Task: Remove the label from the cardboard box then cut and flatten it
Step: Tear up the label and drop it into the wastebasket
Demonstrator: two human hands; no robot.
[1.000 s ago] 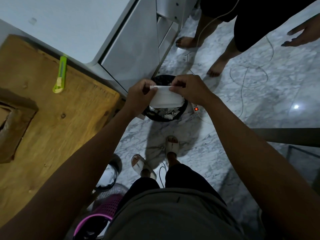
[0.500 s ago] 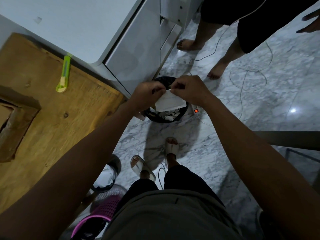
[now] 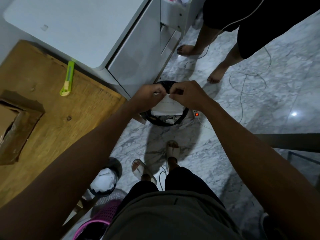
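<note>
Hands drawn closer — left hand (image 3: 150, 96) and right hand (image 3: 186, 95) pinch the label (image 3: 167, 107).

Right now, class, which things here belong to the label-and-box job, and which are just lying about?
Job: label pinched by left hand and right hand; cardboard box; utility knife; black bin.
Lying about: power strip; pink basket; floor cable.

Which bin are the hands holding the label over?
The black-lined bin by the white cabinet; the label hangs right above it. The pink basket and paper-filled bin sit near the feet.
</note>
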